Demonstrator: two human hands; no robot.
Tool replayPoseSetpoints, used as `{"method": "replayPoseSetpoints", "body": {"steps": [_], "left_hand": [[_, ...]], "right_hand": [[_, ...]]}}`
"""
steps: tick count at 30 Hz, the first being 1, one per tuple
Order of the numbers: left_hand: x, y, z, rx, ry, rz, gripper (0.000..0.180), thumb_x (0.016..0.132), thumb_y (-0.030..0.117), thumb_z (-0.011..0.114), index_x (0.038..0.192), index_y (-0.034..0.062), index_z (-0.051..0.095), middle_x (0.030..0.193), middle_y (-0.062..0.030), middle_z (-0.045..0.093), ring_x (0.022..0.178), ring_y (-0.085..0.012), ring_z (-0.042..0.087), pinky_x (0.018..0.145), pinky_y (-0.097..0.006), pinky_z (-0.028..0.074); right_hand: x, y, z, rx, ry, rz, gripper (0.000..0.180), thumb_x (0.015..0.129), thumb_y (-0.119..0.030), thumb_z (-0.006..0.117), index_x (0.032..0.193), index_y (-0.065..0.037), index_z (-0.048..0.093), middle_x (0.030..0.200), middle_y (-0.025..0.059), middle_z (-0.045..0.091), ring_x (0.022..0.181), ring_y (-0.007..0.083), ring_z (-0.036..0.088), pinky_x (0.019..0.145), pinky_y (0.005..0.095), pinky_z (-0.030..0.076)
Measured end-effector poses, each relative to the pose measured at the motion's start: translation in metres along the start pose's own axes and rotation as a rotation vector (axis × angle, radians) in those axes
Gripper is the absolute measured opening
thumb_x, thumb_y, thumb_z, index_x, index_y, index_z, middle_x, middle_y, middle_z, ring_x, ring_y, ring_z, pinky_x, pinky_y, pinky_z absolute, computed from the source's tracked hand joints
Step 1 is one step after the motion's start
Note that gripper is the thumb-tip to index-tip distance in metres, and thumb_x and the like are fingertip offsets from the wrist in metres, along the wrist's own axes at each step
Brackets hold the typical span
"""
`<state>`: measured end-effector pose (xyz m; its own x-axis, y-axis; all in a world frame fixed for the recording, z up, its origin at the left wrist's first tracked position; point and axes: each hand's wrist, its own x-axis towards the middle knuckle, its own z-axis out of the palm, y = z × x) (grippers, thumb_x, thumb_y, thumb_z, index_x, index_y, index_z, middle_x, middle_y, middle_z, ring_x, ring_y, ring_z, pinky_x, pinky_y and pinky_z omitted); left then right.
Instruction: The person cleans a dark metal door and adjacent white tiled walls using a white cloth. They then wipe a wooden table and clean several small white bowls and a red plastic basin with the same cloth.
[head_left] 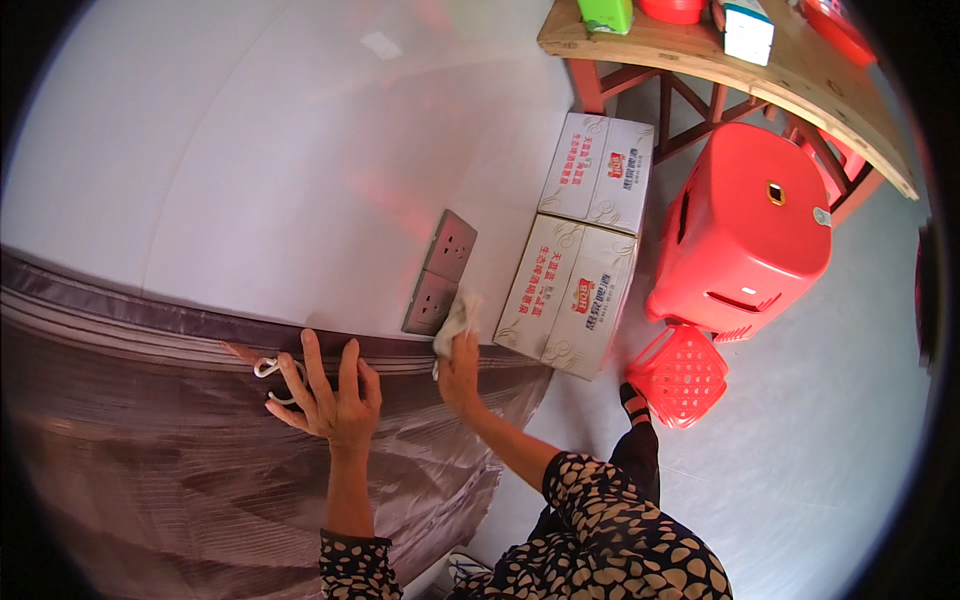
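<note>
My right hand (459, 377) is closed around a crumpled white cloth (460, 318). The cloth lies against the pale wall, by the lower end of a dark grey double socket panel (440, 272). To the left, my left hand (335, 400) has its fingers spread, resting on the upper edge of a shiny brown-purple sheet-like covering (200, 450) with a striped border. Beside its outer fingers is a white looped piece (267, 367), partly hidden by the hand, whose kind I cannot make out.
Two white printed cartons (570, 290) stand along the wall, right of the socket panel. Beyond them are a large red plastic stool (755, 205), a small red stool (682, 375) near my foot and a wooden table (680, 45) bearing a green container (605, 14) and a white box (748, 35).
</note>
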<state>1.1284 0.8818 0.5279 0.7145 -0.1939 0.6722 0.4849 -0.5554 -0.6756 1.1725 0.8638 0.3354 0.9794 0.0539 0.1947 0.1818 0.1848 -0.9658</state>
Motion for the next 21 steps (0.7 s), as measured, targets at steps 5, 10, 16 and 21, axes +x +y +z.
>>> {"method": "replayPoseSetpoints", "body": {"steps": [5,10,16,21], "left_hand": [[0.005,0.001,-0.001,-0.014,0.009,0.009,0.013,0.08,0.027,0.06,0.091,0.0285,0.066,0.133,-0.0045,0.052,0.131,-0.0313,0.036,0.11,-0.056,0.0],[0.005,0.0,-0.001,0.015,-0.003,0.018,0.013,0.08,0.026,0.06,0.09,0.029,0.067,0.133,-0.0048,0.051,0.131,-0.032,0.036,0.11,-0.057,0.001],[-0.001,-0.001,0.003,0.047,-0.006,0.015,0.015,0.08,0.026,0.058,0.092,0.0304,0.067,0.132,-0.0059,0.053,0.132,-0.0331,0.035,0.11,-0.058,0.002],[-0.004,-0.003,0.0,0.077,-0.016,0.017,0.013,0.082,0.029,0.057,0.084,0.0303,0.07,0.132,-0.007,0.053,0.133,-0.034,0.034,0.111,-0.058,0.004]], "right_hand": [[-0.008,0.023,0.005,-0.02,-0.01,0.006,0.046,0.074,0.007,0.048,0.119,0.004,0.046,0.107,0.0249,0.047,0.099,0.0422,0.045,0.086,0.0454,0.034],[0.062,0.061,0.009,-0.127,0.083,0.063,0.034,0.073,0.002,0.051,0.107,0.0,0.05,0.094,0.0217,0.047,0.087,0.0407,0.046,0.071,0.0482,0.035],[0.148,0.098,0.005,-0.16,0.127,0.007,0.038,0.074,0.001,0.048,0.112,-0.001,0.049,0.093,0.0223,0.047,0.086,0.04,0.047,0.071,0.0487,0.036],[0.239,0.112,0.0,-0.318,0.102,-0.029,0.037,0.076,-0.001,0.046,0.113,-0.001,0.047,0.098,0.0235,0.048,0.09,0.0411,0.048,0.073,0.051,0.038]]}}
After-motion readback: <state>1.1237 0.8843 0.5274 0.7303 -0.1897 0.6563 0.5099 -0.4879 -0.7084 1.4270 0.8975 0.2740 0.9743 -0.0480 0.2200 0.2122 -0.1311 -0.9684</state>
